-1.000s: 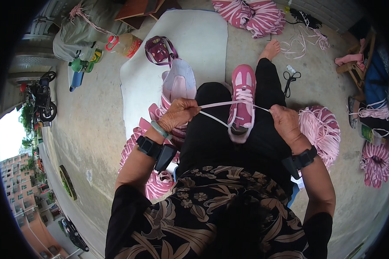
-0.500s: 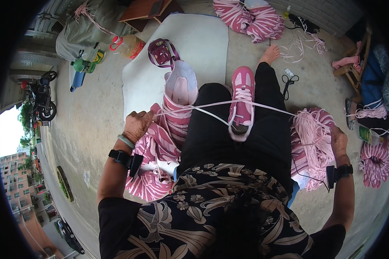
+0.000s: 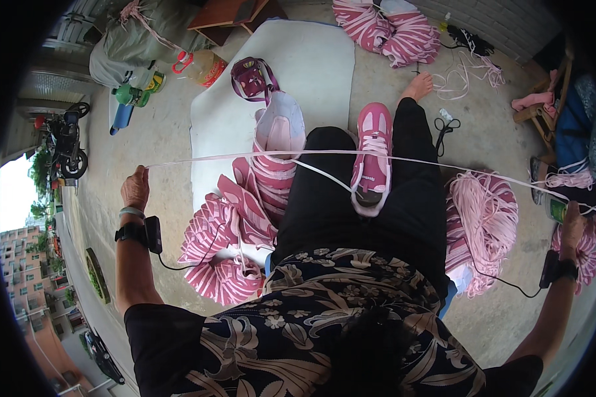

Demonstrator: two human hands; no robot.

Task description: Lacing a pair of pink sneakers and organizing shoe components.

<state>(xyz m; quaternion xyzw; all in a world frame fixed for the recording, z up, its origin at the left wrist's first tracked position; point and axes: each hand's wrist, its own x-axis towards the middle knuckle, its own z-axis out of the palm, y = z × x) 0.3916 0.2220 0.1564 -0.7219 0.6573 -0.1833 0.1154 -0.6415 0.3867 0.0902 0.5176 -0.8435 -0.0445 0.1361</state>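
A long pale pink shoelace [image 3: 245,156] is pulled nearly straight across my lap. My left hand [image 3: 135,188], far out to the left, is closed on one end. At the far right my right hand [image 3: 573,225] grips the other end, with a short tail sticking out past it. Beneath the lace, a pink sneaker [image 3: 373,165] lies on my black trousers, toe pointing away, its front part laced. A separate white lace [image 3: 324,173] runs from the sneaker to a nested stack of pink shoe uppers [image 3: 278,142] beside my left thigh.
Bundled pink uppers [image 3: 205,255] lie at my left. A hank of pink laces [image 3: 477,215] rests on another bundle by my right leg. Ahead are a white sheet [image 3: 311,73], a small purple bag [image 3: 250,74] and black scissors [image 3: 446,132]. A wooden chair [image 3: 543,112] stands right.
Both hands have moved outward, the left one farther left and the right one farther right. Between them the lace has gone from slack and slanted to taut.
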